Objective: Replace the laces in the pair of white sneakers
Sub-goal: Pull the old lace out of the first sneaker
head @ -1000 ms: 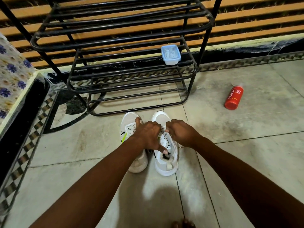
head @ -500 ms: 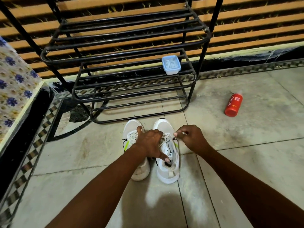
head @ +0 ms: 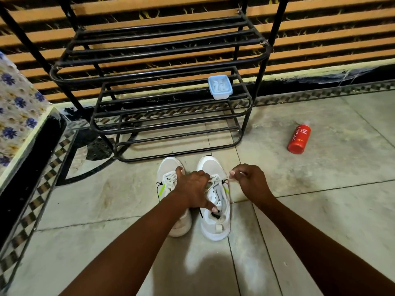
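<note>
The left hand [head: 193,190] presses flat, fingers spread, on the right-side white mesh sneaker [head: 215,201]. The right hand [head: 249,180] pinches its white lace end [head: 232,174] beside the shoe.

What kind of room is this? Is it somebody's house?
Probably a home's entryway or porch: a black metal shoe rack stands on the tiled floor against a slatted wall, with white sneakers in front of it.

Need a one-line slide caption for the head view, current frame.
Left hand presses the right-side white sneaker while right hand pinches its lace out sideways.
</note>
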